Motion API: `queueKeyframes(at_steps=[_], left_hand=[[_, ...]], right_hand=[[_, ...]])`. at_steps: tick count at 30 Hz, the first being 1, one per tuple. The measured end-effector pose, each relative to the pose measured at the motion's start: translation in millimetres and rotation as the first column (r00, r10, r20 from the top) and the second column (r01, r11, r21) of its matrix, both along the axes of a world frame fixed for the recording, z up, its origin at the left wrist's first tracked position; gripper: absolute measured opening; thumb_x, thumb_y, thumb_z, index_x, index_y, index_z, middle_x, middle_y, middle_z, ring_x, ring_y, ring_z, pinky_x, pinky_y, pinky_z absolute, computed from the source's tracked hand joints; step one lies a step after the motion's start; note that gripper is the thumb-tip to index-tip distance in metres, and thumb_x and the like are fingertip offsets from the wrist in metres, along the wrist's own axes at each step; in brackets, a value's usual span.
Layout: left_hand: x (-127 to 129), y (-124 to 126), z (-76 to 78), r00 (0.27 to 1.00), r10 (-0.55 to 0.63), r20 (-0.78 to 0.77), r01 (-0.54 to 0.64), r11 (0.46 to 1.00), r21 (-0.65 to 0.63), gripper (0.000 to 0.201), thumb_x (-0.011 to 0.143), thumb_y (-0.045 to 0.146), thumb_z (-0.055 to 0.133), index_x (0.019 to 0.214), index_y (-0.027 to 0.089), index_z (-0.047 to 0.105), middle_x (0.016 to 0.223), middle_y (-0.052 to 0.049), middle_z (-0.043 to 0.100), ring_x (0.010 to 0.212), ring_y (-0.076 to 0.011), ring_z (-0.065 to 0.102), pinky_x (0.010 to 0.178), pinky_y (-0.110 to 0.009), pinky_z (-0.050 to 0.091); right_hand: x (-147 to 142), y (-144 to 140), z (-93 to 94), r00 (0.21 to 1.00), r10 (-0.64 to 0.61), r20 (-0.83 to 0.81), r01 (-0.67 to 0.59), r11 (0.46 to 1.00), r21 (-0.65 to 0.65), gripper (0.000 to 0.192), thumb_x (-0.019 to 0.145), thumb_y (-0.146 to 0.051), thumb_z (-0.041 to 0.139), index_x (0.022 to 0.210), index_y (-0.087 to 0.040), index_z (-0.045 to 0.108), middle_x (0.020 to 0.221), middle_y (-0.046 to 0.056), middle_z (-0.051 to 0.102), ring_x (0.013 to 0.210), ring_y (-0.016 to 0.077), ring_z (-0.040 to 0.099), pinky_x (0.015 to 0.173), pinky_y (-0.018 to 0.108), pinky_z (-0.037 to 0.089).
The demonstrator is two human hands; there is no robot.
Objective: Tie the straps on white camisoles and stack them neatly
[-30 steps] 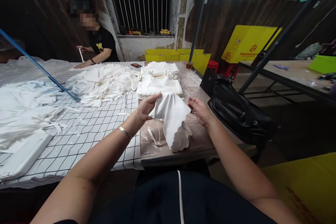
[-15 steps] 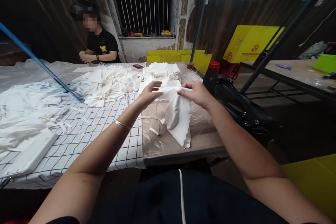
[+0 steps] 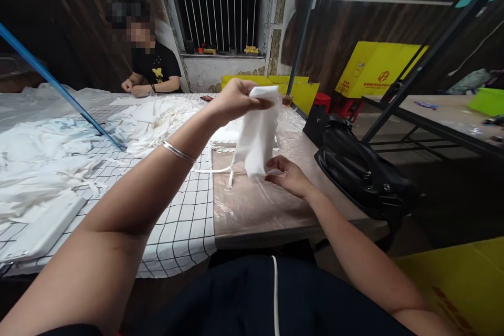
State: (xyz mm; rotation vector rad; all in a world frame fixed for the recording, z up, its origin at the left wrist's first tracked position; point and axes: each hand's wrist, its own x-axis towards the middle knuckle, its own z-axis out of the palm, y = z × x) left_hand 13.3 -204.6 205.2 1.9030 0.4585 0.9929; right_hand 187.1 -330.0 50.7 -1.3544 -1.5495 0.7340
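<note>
While the left hand (image 3: 238, 101) is pinching the top of the white cloth (image 3: 258, 134) between thumb and fingers, the right hand (image 3: 290, 176) is holding its lower edge, so the cloth is hanging between the two sets of fingertips. If the right fingers are gripping too little, that edge could be slipping loose and the cloth twisting. A thin strap (image 3: 231, 175), trailing below the left fingers, could be snagging, and a careless swing could be disturbing the stack (image 3: 223, 139) showing beneath them.
</note>
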Motion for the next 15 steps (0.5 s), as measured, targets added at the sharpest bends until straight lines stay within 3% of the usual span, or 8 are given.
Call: queueKeyframes(at_steps=[2,5,9,12,15], left_hand=[[-12,2,13.9,0.999,0.051,-0.011,-0.051,0.998,0.026,0.028,0.067,0.011,0.078,0.094,0.008,0.07,0.086,-0.006,0.067,0.104,-0.0268,0.061,0.088,-0.039,0.051],[-35,5,36.6,0.983,0.162,-0.087,-0.154,0.984,0.091,0.029,0.069,0.016,0.08,0.094,0.006,0.07,0.093,-0.008,0.068,0.099,-0.0238,0.061,0.091,-0.043,0.05],[-62,10,67.1,0.948,0.295,-0.12,-0.267,0.942,0.202,0.037,0.065,0.026,0.087,0.092,0.007,0.07,0.095,-0.007,0.07,0.087,-0.0162,0.059,0.097,-0.048,0.047],[-73,12,90.2,0.917,0.37,-0.149,-0.327,0.911,0.252,0.046,0.059,0.036,0.091,0.091,0.009,0.071,0.09,-0.003,0.07,0.09,-0.0168,0.058,0.102,-0.05,0.043],[-79,17,108.3,0.934,0.319,-0.162,-0.272,0.928,0.256,0.048,0.063,0.036,0.089,0.096,0.008,0.069,0.097,-0.003,0.07,0.096,-0.0166,0.059,0.102,-0.046,0.042]], right_hand=[[6,0,-9.1,1.0,0.005,-0.022,-0.006,0.999,-0.046,0.029,0.066,-0.042,0.076,0.078,-0.021,0.06,0.077,0.0,0.062,0.073,0.016,0.053,0.074,0.034,0.046],[30,6,5.8,0.989,-0.017,-0.145,0.015,1.0,-0.016,0.034,0.061,-0.044,0.08,0.078,-0.021,0.061,0.072,-0.002,0.061,0.069,0.0147,0.056,0.069,0.031,0.048],[73,10,68.4,0.966,-0.102,-0.237,0.133,0.984,0.121,0.048,0.054,-0.043,0.087,0.091,-0.022,0.065,0.079,-0.002,0.066,0.072,0.0135,0.061,0.072,0.029,0.051],[98,7,128.5,0.964,-0.118,-0.237,0.166,0.967,0.195,0.045,0.051,-0.042,0.091,0.083,-0.018,0.069,0.08,0.0,0.068,0.072,0.0117,0.061,0.075,0.029,0.051],[113,3,179.0,0.969,-0.103,-0.223,0.159,0.955,0.25,0.04,0.051,-0.039,0.092,0.075,-0.017,0.069,0.072,0.0,0.066,0.068,0.0097,0.06,0.073,0.028,0.05]])
